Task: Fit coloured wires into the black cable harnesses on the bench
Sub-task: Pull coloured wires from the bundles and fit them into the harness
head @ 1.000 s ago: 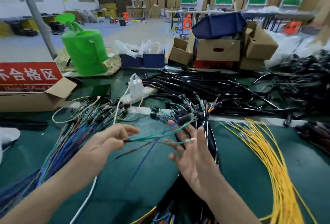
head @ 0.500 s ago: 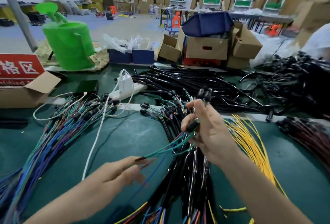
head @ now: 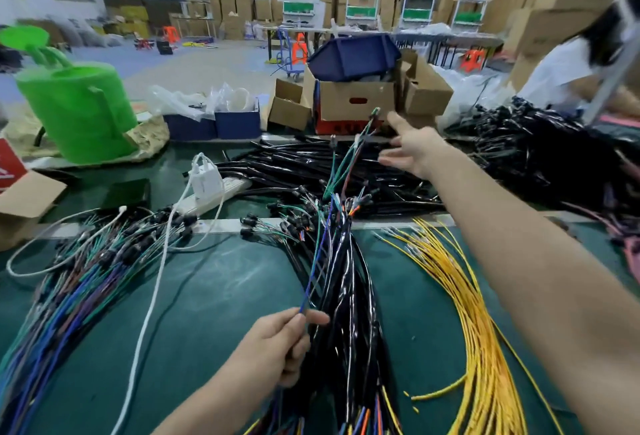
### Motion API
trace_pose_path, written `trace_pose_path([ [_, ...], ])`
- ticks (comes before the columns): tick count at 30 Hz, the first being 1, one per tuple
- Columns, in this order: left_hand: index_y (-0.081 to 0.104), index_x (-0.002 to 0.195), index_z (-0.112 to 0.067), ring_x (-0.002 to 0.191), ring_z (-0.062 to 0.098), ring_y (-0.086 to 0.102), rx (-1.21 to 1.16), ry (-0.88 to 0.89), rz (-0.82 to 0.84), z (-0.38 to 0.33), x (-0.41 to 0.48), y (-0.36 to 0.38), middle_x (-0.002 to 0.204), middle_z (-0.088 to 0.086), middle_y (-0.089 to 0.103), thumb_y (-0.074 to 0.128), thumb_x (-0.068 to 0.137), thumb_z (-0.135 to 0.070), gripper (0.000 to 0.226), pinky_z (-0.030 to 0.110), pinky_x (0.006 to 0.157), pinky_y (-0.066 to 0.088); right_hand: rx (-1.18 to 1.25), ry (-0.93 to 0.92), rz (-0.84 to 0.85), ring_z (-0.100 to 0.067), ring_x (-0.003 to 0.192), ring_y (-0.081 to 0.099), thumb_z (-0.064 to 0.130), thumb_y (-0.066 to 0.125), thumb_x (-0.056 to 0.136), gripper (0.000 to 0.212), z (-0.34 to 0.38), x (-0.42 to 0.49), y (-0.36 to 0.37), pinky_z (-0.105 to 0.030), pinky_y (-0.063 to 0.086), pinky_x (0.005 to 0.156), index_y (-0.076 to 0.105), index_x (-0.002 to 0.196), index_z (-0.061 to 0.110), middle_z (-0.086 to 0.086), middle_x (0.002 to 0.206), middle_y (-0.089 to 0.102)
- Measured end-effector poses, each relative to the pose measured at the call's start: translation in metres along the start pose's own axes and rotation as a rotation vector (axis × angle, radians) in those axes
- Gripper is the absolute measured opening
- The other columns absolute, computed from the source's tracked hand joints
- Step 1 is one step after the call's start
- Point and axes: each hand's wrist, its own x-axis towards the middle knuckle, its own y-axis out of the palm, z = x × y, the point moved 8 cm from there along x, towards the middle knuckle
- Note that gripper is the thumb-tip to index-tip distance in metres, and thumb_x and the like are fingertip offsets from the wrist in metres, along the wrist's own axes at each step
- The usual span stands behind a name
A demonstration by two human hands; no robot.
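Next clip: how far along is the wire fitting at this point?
Possibly done: black harnesses heaped at the back, though their state is unclear. In hand: the left hand pinches a blue wire leading into the harness bundle; the right hand is open beside raised green wires. To do: many yellow wires and coloured wires lie loose, so plenty remains.

I am pinching a blue wire [head: 313, 268] between the thumb and forefinger of my left hand [head: 277, 348], keeping it low and close to my body. I am holding my right arm stretched far forward, with my right hand [head: 412, 152] spreading its fingers. It is apparently gripping nothing, though motion blur hides the fingertips.
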Motion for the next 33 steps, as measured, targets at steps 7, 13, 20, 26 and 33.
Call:
trace_pose_path([
  [7, 0.057, 0.112, -0.005, 0.038, 0.003, 0.022, -0.19, 0.085, -0.073, 0.007, 0.036, -0.001, 0.051, -0.002, 0.04, 0.034, 0.099, 0.0, 0.026, 0.012, 0.034, 0.022, -1.039, 0.088, 0.034, -0.024, 0.054, 0.058, 0.011, 0.069, 0.078, 0.011, -0.104, -0.03, -0.062, -0.033, 0.053, 0.059, 0.067, 0.073, 0.002, -0.014, 0.064, 0.065],
  [13, 0.058, 0.114, 0.002, 0.04, 0.005, 0.028, -0.32, 0.06, -0.02, 0.017, 0.04, -0.005, 0.054, 0.002, 0.042, 0.036, 0.097, 0.002, 0.028, 0.016, 0.032, 0.026, -1.165, 0.064, 0.115, -0.02, 0.052, 0.062, 0.005, 0.072, 0.074, 0.017, -0.123, -0.058, -0.073, -0.03, 0.055, 0.056, 0.056, 0.073, 0.011, -0.005, 0.066, 0.062],
  [20, 0.059, 0.115, 0.002, 0.039, 0.005, 0.028, -0.351, 0.038, 0.01, 0.02, 0.042, -0.006, 0.055, 0.002, 0.043, 0.041, 0.094, -0.001, 0.028, 0.016, 0.032, 0.029, -1.456, 0.013, 0.084, -0.025, 0.085, 0.063, 0.017, 0.071, 0.08, 0.01, -0.135, -0.067, -0.078, -0.033, 0.053, 0.074, 0.063, 0.075, 0.017, -0.006, 0.087, 0.066],
  [26, 0.061, 0.111, 0.003, 0.038, 0.006, 0.029, -0.365, 0.04, 0.029, 0.017, 0.041, -0.006, 0.054, 0.005, 0.044, 0.049, 0.086, -0.011, 0.032, 0.017, 0.033, 0.032, -1.289, 0.007, 0.094, -0.022, 0.066, 0.054, 0.016, 0.061, 0.082, 0.02, -0.12, -0.064, -0.073, -0.029, 0.042, 0.059, 0.057, 0.065, 0.006, -0.008, 0.067, 0.058],
  [33, 0.055, 0.094, 0.003, 0.045, 0.012, 0.054, -0.335, 0.045, 0.06, 0.014, 0.038, 0.0, 0.074, 0.02, 0.069, 0.042, 0.094, -0.012, 0.021, 0.026, 0.049, 0.053, -0.332, -0.213, 0.145, -0.011, 0.047, 0.055, 0.01, 0.038, 0.096, 0.021, 0.016, -0.085, -0.031, -0.015, 0.033, 0.035, 0.048, 0.077, 0.011, -0.008, 0.066, 0.062],
])
